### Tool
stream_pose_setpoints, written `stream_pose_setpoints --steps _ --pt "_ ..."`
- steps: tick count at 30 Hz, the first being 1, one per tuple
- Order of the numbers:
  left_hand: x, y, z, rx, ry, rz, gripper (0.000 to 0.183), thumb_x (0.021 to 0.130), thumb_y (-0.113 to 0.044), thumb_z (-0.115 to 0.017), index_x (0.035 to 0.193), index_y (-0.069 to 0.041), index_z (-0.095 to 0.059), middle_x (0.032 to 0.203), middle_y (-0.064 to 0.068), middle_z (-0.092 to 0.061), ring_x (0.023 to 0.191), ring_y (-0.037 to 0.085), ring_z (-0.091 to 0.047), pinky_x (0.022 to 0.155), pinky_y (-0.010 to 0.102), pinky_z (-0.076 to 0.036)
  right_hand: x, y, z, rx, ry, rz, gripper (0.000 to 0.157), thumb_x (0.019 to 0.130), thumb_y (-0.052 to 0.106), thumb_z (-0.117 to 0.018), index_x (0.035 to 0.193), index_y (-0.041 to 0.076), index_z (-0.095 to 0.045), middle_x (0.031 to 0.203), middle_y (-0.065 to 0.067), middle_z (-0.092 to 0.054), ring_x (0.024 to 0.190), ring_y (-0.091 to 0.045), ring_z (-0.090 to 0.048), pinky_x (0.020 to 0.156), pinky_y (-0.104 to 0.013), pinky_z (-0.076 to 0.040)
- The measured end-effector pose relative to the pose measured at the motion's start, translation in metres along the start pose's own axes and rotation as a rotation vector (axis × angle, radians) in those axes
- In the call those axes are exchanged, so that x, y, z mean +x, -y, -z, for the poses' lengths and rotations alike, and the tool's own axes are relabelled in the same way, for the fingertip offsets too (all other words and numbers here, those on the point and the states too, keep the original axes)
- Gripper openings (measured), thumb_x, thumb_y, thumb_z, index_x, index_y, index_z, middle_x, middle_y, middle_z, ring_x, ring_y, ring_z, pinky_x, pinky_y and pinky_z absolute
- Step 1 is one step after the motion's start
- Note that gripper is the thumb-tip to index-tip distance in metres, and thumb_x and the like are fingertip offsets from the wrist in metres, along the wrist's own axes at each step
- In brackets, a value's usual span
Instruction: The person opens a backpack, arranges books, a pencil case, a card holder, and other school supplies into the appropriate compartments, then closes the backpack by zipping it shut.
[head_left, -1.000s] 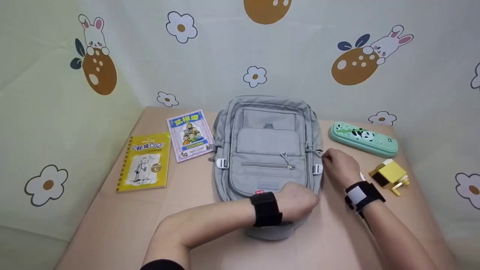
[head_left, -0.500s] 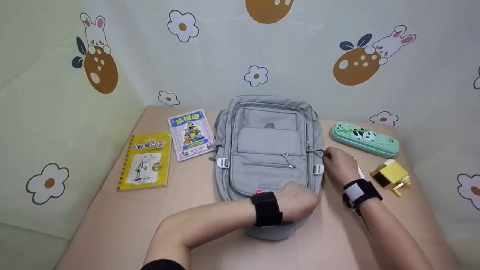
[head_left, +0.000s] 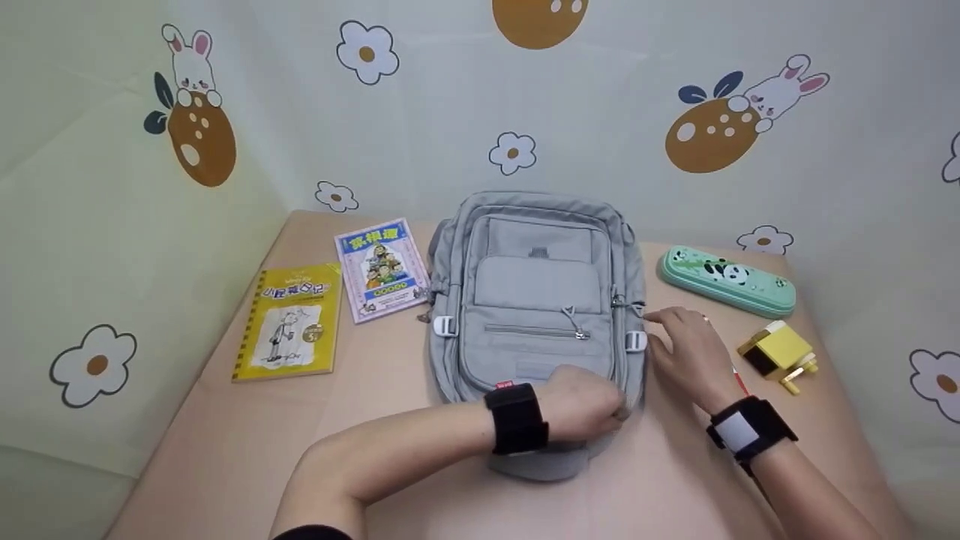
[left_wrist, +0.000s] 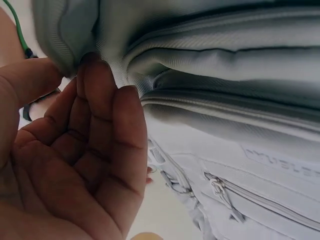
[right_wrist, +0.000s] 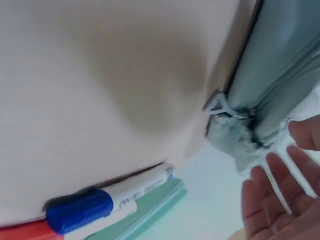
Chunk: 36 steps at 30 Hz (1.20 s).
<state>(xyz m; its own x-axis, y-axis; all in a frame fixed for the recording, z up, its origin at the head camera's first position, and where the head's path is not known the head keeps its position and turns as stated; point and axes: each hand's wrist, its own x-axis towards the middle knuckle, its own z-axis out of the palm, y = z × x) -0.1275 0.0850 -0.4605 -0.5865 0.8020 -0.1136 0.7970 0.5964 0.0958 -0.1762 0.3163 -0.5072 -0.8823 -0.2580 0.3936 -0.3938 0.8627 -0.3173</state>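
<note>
A grey backpack point(head_left: 536, 281) lies on its back in the middle of the table, front pocket upward. At its lower right edge my left hand point(head_left: 581, 401) pinches the fabric between thumb and fingertips; the left wrist view shows this hold beside a zipped seam point(left_wrist: 225, 107). My right hand point(head_left: 694, 356) is by the bag's right side, fingers extended and spread. In the right wrist view a zipper pull point(right_wrist: 220, 103) hangs free, apart from those fingers point(right_wrist: 280, 185). A white buckle point(head_left: 636, 341) sits close to the right hand.
Right of the bag are a green panda pencil case point(head_left: 727, 281), a yellow pencil sharpener with a crank point(head_left: 778, 351), and markers with a blue cap point(right_wrist: 80, 210) and a red cap point(right_wrist: 30, 231). On the left lie a yellow book point(head_left: 289, 322) and a pink-bordered book point(head_left: 382, 270).
My right hand has let go at the bag's right-side zipper pull; its fingers have spread and it has shifted slightly right and nearer. The left hand has moved a little left.
</note>
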Motion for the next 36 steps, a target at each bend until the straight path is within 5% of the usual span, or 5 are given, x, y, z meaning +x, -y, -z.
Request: stream_pose_setpoints --steps 5,10,15,24,36 --pt "-0.019 0.01 0.004 -0.015 0.016 0.002 0.03 0.094 -0.034 -0.066 0.068 -0.021 -0.058 0.061 -0.008 -0.055 0.055 0.011 -0.054 0.045 0.034 -0.042 -0.019 0.011 0.008 0.015 -0.042 0.205 0.025 0.084 -0.002 -0.075 0.108 0.006 -0.073 0.108 -0.009 -0.069 0.105 -0.031 -0.061 0.093 -0.047 -0.046" --pt "-0.046 0.024 0.006 -0.091 0.023 -0.01 0.024 0.096 -0.032 -0.068 0.075 -0.02 -0.063 0.065 -0.01 -0.056 0.059 0.009 -0.054 0.051 0.028 -0.044 -0.035 0.023 0.017 0.069 0.064 0.323 0.027 0.084 0.001 -0.07 0.109 0.012 -0.074 0.118 -0.005 -0.068 0.118 -0.026 -0.058 0.102 -0.045 -0.042" --pt "-0.076 0.044 0.003 -0.155 -0.005 -0.01 0.009 0.095 -0.026 -0.07 0.087 -0.022 -0.072 0.074 -0.012 -0.063 0.066 0.007 -0.057 0.06 0.023 -0.046 -0.048 0.026 0.019 0.054 0.165 0.37 0.032 0.081 0.006 -0.068 0.11 0.018 -0.073 0.125 -0.002 -0.067 0.127 -0.026 -0.054 0.106 -0.048 -0.039" --pt "-0.123 0.09 -0.013 -0.212 -0.102 -0.051 0.008 0.095 -0.026 -0.071 0.093 -0.02 -0.075 0.085 -0.009 -0.068 0.077 0.009 -0.062 0.073 0.027 -0.051 -0.055 0.021 0.014 0.086 0.098 0.488 0.032 0.083 0.007 -0.077 0.113 0.02 -0.076 0.125 -0.004 -0.069 0.121 -0.031 -0.06 0.106 -0.04 -0.038" --pt "-0.142 0.119 -0.023 -0.395 -0.1 -0.043 0.017 0.096 -0.034 -0.072 0.104 -0.019 -0.076 0.097 -0.01 -0.066 0.09 0.008 -0.06 0.082 0.028 -0.05 -0.048 0.022 0.009 0.256 0.002 0.46 0.044 0.077 -0.012 -0.078 0.113 0.013 -0.074 0.12 -0.005 -0.073 0.115 -0.033 -0.067 0.11 -0.029 -0.039"
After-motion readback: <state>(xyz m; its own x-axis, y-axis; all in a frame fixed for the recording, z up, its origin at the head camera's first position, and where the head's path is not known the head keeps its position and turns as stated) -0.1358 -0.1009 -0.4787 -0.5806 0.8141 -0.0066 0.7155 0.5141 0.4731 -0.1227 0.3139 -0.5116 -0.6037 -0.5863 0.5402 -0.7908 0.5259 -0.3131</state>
